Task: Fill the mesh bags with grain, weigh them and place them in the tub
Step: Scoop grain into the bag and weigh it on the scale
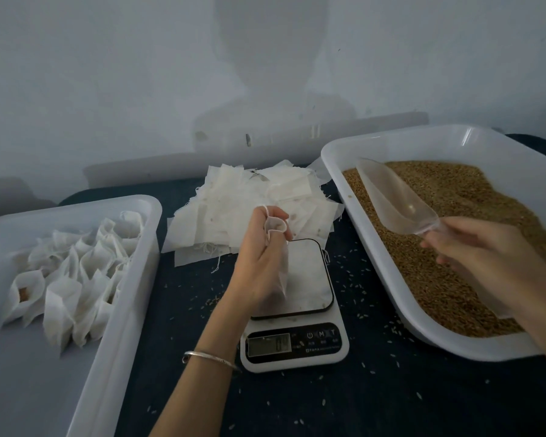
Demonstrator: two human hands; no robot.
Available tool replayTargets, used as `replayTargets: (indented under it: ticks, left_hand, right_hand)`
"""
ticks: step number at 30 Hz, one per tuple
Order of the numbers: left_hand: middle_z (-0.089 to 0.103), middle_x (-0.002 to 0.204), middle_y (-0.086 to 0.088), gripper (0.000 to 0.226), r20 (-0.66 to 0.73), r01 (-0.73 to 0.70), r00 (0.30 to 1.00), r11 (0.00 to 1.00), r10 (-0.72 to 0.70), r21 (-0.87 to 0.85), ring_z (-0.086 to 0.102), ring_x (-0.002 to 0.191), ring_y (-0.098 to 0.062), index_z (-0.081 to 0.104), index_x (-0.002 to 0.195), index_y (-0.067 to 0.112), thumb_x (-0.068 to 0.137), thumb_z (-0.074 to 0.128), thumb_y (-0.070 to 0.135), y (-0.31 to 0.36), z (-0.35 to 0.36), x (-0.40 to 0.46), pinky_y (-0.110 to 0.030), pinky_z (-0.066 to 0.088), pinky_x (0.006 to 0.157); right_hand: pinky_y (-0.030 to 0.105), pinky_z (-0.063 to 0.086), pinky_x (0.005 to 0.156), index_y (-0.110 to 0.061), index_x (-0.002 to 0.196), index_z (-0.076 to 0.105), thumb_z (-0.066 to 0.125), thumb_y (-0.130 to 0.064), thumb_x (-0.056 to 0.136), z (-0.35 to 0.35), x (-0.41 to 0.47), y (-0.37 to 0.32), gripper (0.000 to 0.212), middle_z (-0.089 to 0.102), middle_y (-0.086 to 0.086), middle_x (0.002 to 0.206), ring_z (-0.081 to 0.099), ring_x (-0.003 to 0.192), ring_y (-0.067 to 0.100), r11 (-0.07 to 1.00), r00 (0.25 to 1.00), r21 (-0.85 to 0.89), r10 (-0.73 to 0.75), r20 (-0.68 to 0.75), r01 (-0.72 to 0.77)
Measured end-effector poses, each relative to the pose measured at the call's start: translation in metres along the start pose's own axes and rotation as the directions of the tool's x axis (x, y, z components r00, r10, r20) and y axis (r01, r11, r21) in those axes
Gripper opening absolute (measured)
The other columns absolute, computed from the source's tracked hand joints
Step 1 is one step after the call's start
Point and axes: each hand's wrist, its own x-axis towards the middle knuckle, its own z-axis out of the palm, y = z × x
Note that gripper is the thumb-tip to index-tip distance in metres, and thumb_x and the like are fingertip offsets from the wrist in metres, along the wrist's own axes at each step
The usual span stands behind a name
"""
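I take the white digital kitchen scale [293,310] as landmark. My left hand [259,263] hangs over its steel platform, fingers pinching the mouth of one empty white mesh bag [279,247] so that it stays open; the bag hangs down in front of the platform. My right hand [483,257], right of the scale, grips the handle of a clear plastic scoop [394,200], which is raised above the brown grain [454,241] in the white rectangular tray [375,143]. Behind the scale lies a loose pile of flat white bags [243,209]. Left of the scale stands the white plastic tub [123,298] with filled bags [73,279] inside. Stray grains lie on the dark table surface [360,402] around the scale. A thin silver bangle [208,357] sits on my left wrist.
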Motion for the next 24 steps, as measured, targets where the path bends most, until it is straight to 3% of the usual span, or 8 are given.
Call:
replayTargets:
  ticks: [3,5,7,11,16,19,21,24]
  left_hand:
    - [0.055,0.092,0.018,0.009,0.031,0.027,0.999,1.0,-0.027,-0.001,0.055,0.092,-0.003,0.048,0.099,0.019,0.091,0.048,0.016,-0.006,0.0,-0.005,-0.024,0.047,0.079]
    - [0.054,0.107,0.022,0.032,0.023,0.003,1.0,1.0,-0.003,0.027,0.054,0.109,-0.004,0.045,0.114,0.026,0.085,0.06,0.03,-0.009,-0.004,-0.009,-0.026,0.046,0.092]
    - [0.05,0.123,0.019,0.064,-0.011,-0.028,1.0,0.996,0.029,0.08,0.046,0.121,0.001,0.038,0.13,0.029,0.076,0.065,0.051,-0.01,-0.01,-0.011,-0.018,0.041,0.099]
    - [0.037,0.143,0.02,0.079,-0.091,0.036,0.995,0.996,-0.043,-0.078,0.033,0.132,0.01,0.028,0.144,0.03,0.076,0.044,0.068,-0.009,-0.019,-0.014,-0.005,0.033,0.095]
    - [0.034,0.15,0.009,0.099,-0.307,-0.003,0.949,0.968,-0.076,-0.249,0.03,0.141,-0.008,0.022,0.148,0.024,0.07,0.043,0.081,-0.015,-0.03,-0.023,-0.031,0.022,0.116]
    - [0.051,0.137,0.003,0.072,-0.53,-0.045,0.838,0.949,-0.134,-0.312,0.046,0.13,-0.007,0.043,0.137,0.018,0.08,0.035,0.061,-0.011,-0.036,-0.027,-0.033,0.032,0.111]
    - [0.06,0.116,-0.003,0.04,-0.679,-0.077,0.72,0.956,-0.142,-0.281,0.057,0.114,-0.008,0.056,0.109,0.019,0.089,0.034,0.045,-0.01,-0.039,-0.032,-0.032,0.041,0.104]
    - [0.056,0.101,-0.01,0.023,-0.765,-0.094,0.631,0.967,-0.127,-0.238,0.057,0.097,-0.011,0.051,0.085,0.024,0.096,0.032,0.032,-0.008,-0.041,-0.036,-0.03,0.049,0.089]
  right_hand:
    - [0.036,0.048,0.079,-0.042,0.084,0.066,0.059,-0.04,0.084,0.0,0.0,0.001,0.007,0.07,-0.019,0.081,0.064,0.08,0.01,0.999,1.0,-0.035,0.008,0.008,-0.008]
    - [0.038,0.049,0.08,-0.042,0.082,0.066,0.06,-0.039,0.083,0.0,-0.001,0.003,0.007,0.069,-0.02,0.081,0.065,0.08,0.011,0.999,1.0,-0.043,0.01,0.003,-0.01]
    - [0.039,0.049,0.081,-0.046,0.078,0.067,0.061,-0.039,0.083,0.0,-0.001,0.004,0.01,0.07,-0.019,0.082,0.065,0.08,0.011,0.999,1.0,-0.041,0.006,0.001,-0.006]
    - [0.038,0.049,0.08,-0.061,0.079,0.064,0.062,-0.038,0.084,0.001,-0.001,0.005,0.024,0.07,-0.02,0.084,0.065,0.08,0.01,1.0,1.0,-0.023,-0.011,0.001,0.011]
    - [0.035,0.049,0.075,-0.06,0.079,0.065,0.063,-0.036,0.085,0.0,-0.002,0.003,0.025,0.07,-0.021,0.083,0.065,0.077,0.007,0.999,1.0,-0.036,-0.027,0.006,0.027]
    - [0.032,0.047,0.07,-0.059,0.081,0.065,0.061,-0.04,0.083,0.001,-0.004,0.003,0.02,0.07,-0.024,0.084,0.065,0.073,0.002,0.998,1.0,-0.048,-0.03,0.007,0.03]
    - [0.035,0.048,0.072,-0.06,0.085,0.064,0.059,-0.045,0.08,0.001,-0.003,0.004,0.017,0.07,-0.024,0.085,0.065,0.073,0.003,0.998,1.0,-0.055,-0.025,-0.001,0.025]
    - [0.032,0.048,0.069,-0.06,0.089,0.064,0.058,-0.053,0.076,0.001,-0.003,0.008,0.016,0.069,-0.025,0.086,0.064,0.073,-0.004,0.998,1.0,-0.057,-0.019,-0.017,0.018]
